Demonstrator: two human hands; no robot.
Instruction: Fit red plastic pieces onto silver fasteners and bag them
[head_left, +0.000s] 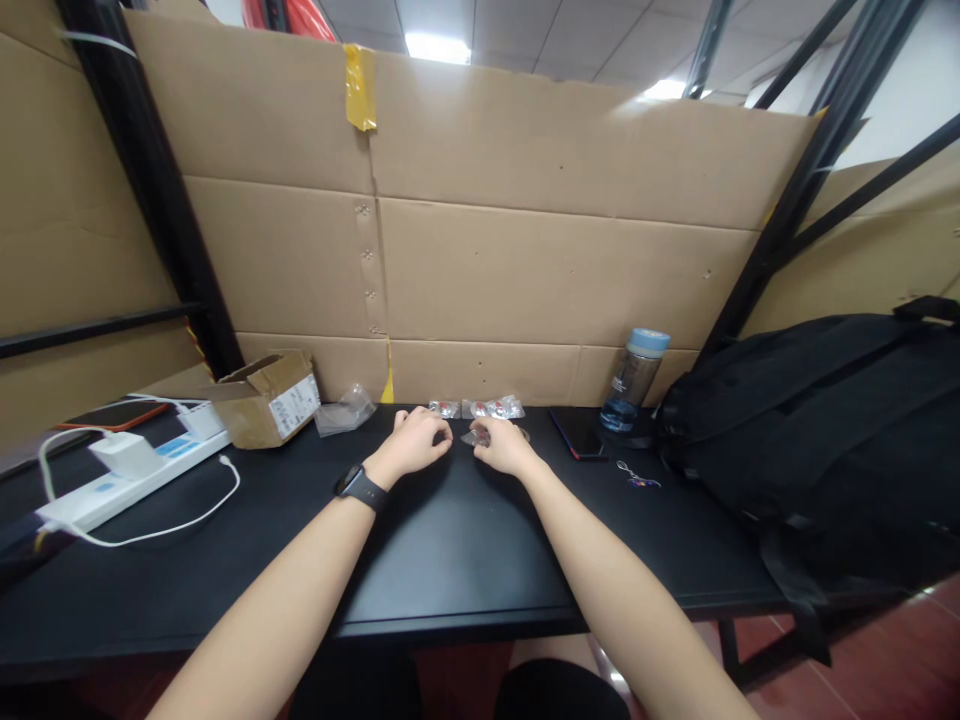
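Note:
Both my arms reach out over a black table. My left hand, with a black watch on its wrist, rests on the table with the fingers curled under; whether it holds anything is hidden. My right hand is closed on a small clear plastic packet at its fingertips. Just beyond the hands, against the cardboard wall, lie small clear packets with red and white contents.
An open cardboard box and a crumpled clear bag stand at the left. A white power strip with chargers and a cable lies further left. A phone, a water bottle, keys and a black backpack are on the right.

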